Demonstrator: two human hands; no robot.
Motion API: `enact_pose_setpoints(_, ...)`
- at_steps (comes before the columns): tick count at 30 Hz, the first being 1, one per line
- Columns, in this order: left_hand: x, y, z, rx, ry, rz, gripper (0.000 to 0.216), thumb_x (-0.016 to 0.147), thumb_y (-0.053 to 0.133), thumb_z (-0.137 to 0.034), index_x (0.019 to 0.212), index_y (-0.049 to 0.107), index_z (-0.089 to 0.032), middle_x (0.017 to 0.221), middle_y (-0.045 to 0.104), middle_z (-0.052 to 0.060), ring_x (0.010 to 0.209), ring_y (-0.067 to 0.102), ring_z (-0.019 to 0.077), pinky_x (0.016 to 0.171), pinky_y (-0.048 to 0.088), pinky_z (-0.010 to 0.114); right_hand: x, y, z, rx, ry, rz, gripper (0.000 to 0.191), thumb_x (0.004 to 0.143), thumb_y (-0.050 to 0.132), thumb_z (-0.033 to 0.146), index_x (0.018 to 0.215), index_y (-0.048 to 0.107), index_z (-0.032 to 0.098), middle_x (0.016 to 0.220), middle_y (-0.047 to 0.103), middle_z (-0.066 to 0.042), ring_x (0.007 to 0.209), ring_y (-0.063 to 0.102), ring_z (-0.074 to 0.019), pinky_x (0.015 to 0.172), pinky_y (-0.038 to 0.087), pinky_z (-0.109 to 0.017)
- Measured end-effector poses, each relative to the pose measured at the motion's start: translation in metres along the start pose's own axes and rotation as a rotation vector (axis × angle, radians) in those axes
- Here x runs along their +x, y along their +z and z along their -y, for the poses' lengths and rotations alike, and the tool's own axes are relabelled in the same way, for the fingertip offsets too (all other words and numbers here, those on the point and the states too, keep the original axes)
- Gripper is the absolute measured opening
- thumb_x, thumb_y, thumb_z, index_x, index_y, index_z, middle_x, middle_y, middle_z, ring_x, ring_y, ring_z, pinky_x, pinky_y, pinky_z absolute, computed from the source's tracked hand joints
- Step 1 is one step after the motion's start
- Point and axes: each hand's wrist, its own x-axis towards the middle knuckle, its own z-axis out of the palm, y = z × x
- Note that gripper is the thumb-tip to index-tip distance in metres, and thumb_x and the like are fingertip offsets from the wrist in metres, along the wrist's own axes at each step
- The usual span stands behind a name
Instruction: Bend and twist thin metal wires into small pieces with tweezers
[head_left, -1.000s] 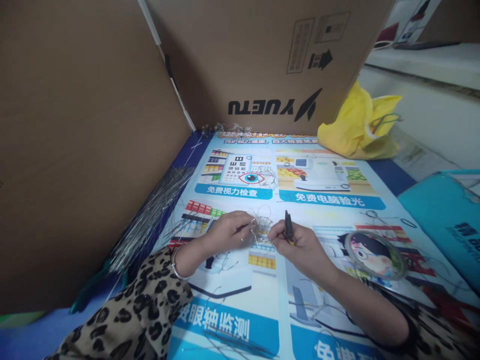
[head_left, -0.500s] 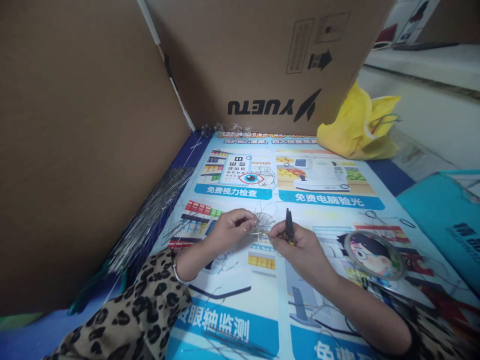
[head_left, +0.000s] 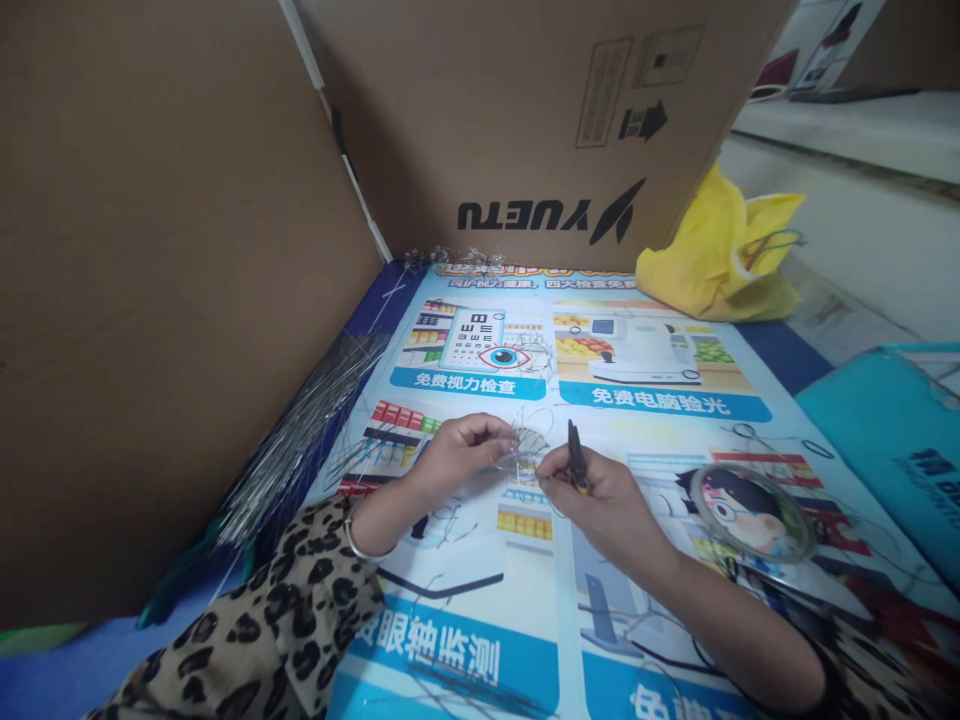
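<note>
My left hand [head_left: 463,452] pinches a small shape of thin bent wire [head_left: 528,441] just above a printed poster [head_left: 660,400] that covers the surface. My right hand [head_left: 596,492] is closed round small dark pliers [head_left: 575,455] whose tip points up and away, and its fingertips also touch the wire shape from the right. The two hands meet at the wire, a few centimetres apart. A leopard-print sleeve and a silver bangle [head_left: 351,528] are on my left arm.
A bundle of straight thin wires [head_left: 300,430] lies along the left, beside a tall cardboard wall [head_left: 150,280]. A cardboard box [head_left: 525,120] stands behind. A yellow bag [head_left: 720,255] sits at the back right, a clear round lid [head_left: 752,508] and a teal box [head_left: 892,440] to the right.
Both hands have shifted slightly away from me with the wire shape between them. The wire shape looks turned a little. The pliers stay in my right hand.
</note>
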Motion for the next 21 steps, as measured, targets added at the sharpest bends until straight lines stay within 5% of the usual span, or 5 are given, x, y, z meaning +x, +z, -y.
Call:
enact_pose_setpoints(10,-0.001,-0.003,-0.005,0.403,0.149,0.103,0.011,0.078,0.050,-0.021,0.076,0.057,-0.014,0.072,0.056,0.001,0.070,0.049,0.0106,0.067,0.038,0.022,0.000,0.002,-0.002,-0.061,0.008,-0.017,0.010,0.070,0.052,0.024,0.077,0.057,0.019,0.063,0.054,0.003,0.057,0.049,-0.0095,0.055,0.039,-0.022)
enact_pose_setpoints(17,-0.002,-0.006,-0.003,0.480,0.133,0.113,0.013,0.080,0.046,-0.024,0.077,0.054,-0.015,0.066,0.054,-0.001,0.063,0.048,0.0092,0.061,0.037,0.020,0.004,-0.011,0.004,-0.258,-0.022,0.075,0.019,0.075,0.048,0.026,0.088,0.060,0.020,0.066,0.056,0.003,0.057,0.049,-0.0104,0.054,0.039,-0.022)
enact_pose_setpoints(21,-0.002,-0.008,-0.001,0.416,0.112,0.131,0.014,0.082,0.044,-0.026,0.081,0.052,-0.015,0.064,0.054,-0.002,0.059,0.047,0.0085,0.058,0.037,0.020,0.008,-0.023,0.011,-0.436,-0.166,0.113,0.025,0.080,0.043,0.028,0.097,0.060,0.021,0.072,0.059,0.001,0.063,0.053,-0.0120,0.057,0.041,-0.023)
